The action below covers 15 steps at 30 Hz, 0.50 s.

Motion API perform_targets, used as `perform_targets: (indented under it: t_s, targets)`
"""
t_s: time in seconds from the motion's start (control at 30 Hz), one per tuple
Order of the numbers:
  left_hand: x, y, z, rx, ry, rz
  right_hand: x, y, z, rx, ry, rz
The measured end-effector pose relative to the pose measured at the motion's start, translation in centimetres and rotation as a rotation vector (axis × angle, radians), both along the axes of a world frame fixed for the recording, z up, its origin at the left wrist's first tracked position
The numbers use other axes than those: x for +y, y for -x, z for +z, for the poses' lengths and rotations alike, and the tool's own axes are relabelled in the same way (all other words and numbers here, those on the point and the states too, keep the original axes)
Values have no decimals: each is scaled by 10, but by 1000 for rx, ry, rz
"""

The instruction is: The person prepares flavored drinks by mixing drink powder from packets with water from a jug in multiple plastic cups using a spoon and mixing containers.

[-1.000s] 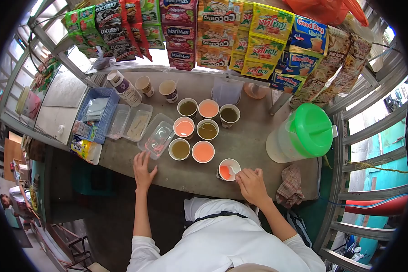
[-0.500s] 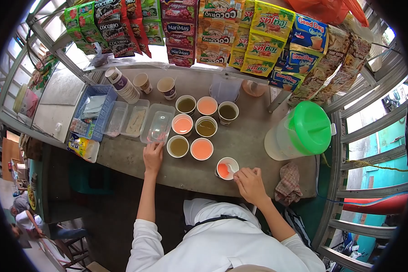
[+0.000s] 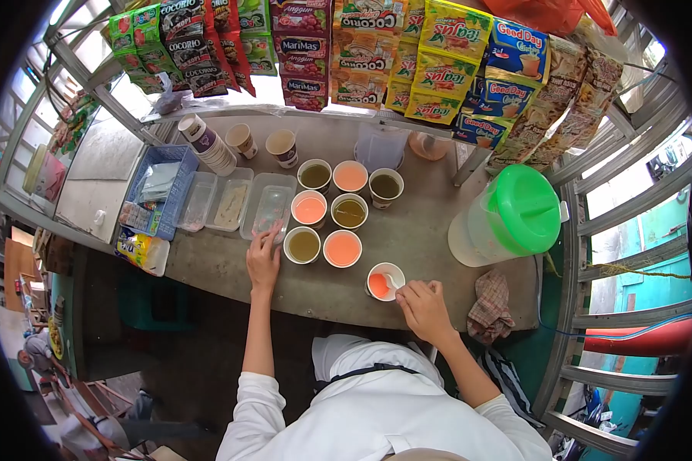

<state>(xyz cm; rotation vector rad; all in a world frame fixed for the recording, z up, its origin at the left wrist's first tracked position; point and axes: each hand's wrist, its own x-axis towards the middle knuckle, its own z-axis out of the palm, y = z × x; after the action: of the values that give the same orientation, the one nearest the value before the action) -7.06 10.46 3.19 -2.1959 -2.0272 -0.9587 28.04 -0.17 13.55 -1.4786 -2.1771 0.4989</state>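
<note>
My left hand (image 3: 263, 257) reaches to the near end of a clear plastic tub (image 3: 273, 194), fingers stretched over its rim where something pinkish lies inside. Nothing shows in its grasp. With fingers pinched, my right hand (image 3: 424, 307) holds a white spoon (image 3: 393, 282) dipped into a paper cup (image 3: 375, 296) of orange-pink drink. Several filled paper cups stand grouped beyond it: some orange-pink, like the near cup (image 3: 342, 249), others dark olive green, like the left one (image 3: 303, 244).
A clear pitcher with a green lid (image 3: 524, 207) and a crumpled checked cloth (image 3: 491, 305) are at the right. On the left are a blue basket (image 3: 160, 184), more plastic tubs (image 3: 229, 200) and stacked paper cups (image 3: 207, 146). Drink sachets (image 3: 446, 61) hang above the counter.
My left hand has moved slightly forward, its fingers now over the tub's rim. My right hand stays at the cup with the spoon. A person in the left background has shifted.
</note>
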Motion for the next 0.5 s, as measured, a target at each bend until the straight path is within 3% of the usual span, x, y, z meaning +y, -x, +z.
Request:
perform_targets:
  t_s: [0.07,0.23,0.3,0.37,0.43,0.5]
  targets:
    - [-14,-9,22,-76,100,53,-1,0,0,1,3,-16]
    - [-82,-19,10,-253,-44,125,-1,-4,-2,14,-1,-53]
    - [-109,-47,8,-305,-69,-72,-1,-7,-3,30,10,-59]
    - [-124,-80,7,-363,92,-305,-2,-9,-3,56,43,-54]
    - [-122,-118,5,-472,260,-379,-2,-10,-3,62,53,-41]
    - [-111,-152,-3,-574,262,-381,-3,-11,-1,62,54,-30]
